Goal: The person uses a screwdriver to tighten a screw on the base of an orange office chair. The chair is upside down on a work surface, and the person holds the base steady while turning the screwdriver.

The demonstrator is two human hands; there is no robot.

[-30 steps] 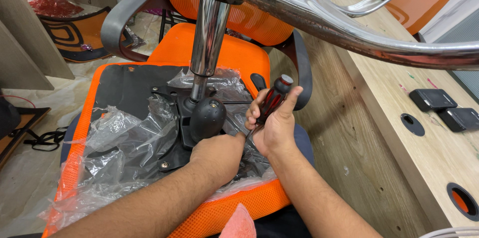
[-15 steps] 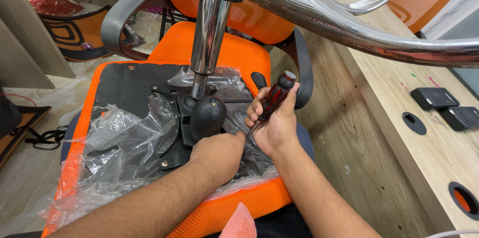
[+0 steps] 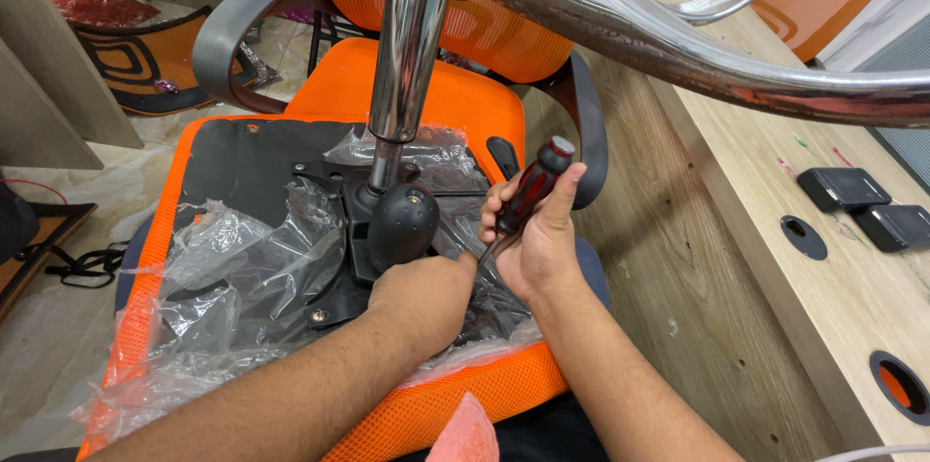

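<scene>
Upturned orange mesh office chair (image 3: 407, 104), black underside plate (image 3: 339, 230) draped in crinkled clear plastic (image 3: 232, 268), chrome column rising from it. Right hand (image 3: 538, 234) wrapped closed round a screwdriver (image 3: 528, 193), glossy dark-red handle, tip angled down toward the plate. Left hand (image 3: 426, 292) curled shut against the mechanism below a black round knob (image 3: 402, 222); contents hidden.

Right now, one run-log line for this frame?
right hand: gripping screwdriver | left hand: on black mechanism plate, below knob | chair: upturned, orange seat | plastic wrap: loose over plate
</scene>
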